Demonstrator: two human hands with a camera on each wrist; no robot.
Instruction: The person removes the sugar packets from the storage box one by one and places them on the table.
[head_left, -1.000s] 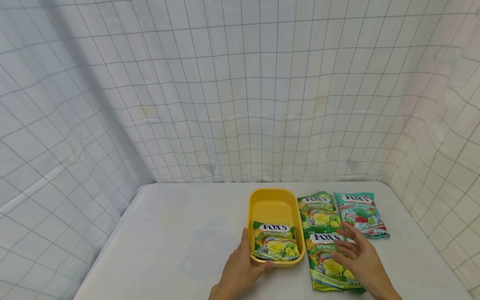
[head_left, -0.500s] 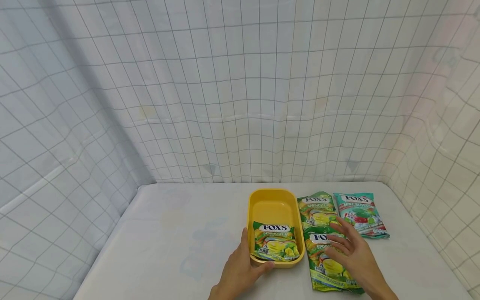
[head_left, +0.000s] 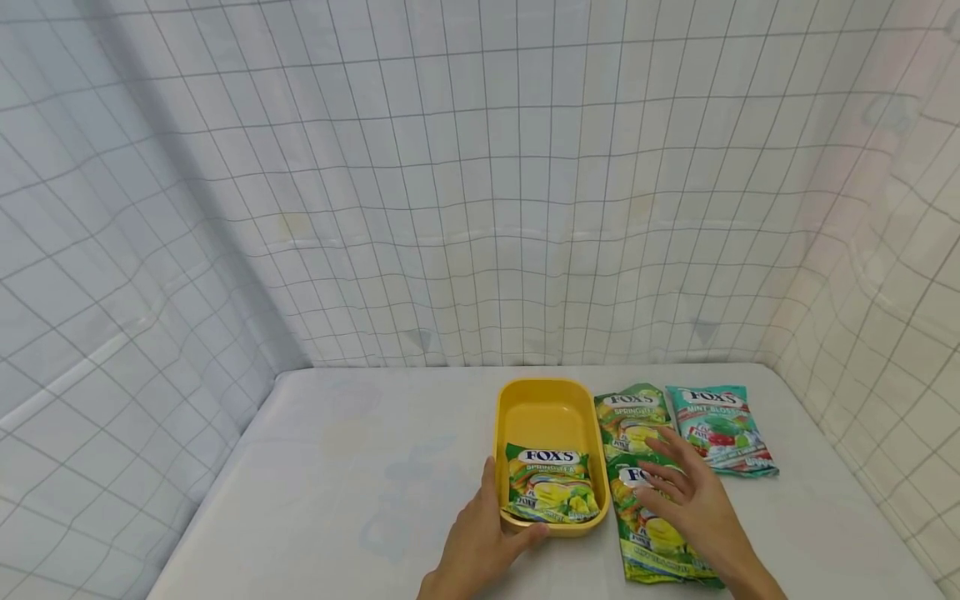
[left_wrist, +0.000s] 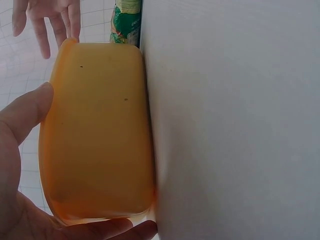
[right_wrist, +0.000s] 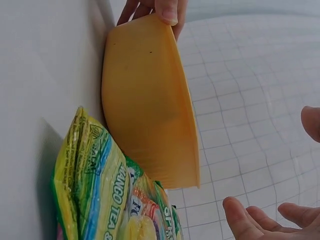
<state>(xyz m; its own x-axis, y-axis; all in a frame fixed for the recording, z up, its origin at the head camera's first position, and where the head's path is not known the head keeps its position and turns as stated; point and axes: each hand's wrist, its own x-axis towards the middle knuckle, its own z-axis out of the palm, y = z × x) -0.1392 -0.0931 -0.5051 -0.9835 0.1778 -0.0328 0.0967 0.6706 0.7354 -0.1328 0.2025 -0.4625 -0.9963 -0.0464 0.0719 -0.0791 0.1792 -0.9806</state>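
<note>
My left hand [head_left: 480,537] holds the front left corner of a yellow plastic tray [head_left: 547,417], thumb at the front rim and fingers along the left side. Inside the tray's front half lies a green Fox's Spring Tea candy bag [head_left: 551,487]. My right hand [head_left: 705,512] hovers palm down over another green candy bag [head_left: 648,546] to the right of the tray. Its fingers [right_wrist: 250,222] are spread and loosely bent, with air between them and the bag in the right wrist view. This front bag looks layered, with more than one wrapper edge in that view.
Behind the front bag lies another green Spring Tea bag [head_left: 626,408], close against the tray's right side. A teal Mint Blossom bag [head_left: 723,429] lies at the back right. White gridded curtains [head_left: 480,208] enclose the white table [head_left: 360,483] at the back and both sides.
My right hand has drifted a little to the left and away from me above the front bag. The left hand, the tray and the bags stay in place.
</note>
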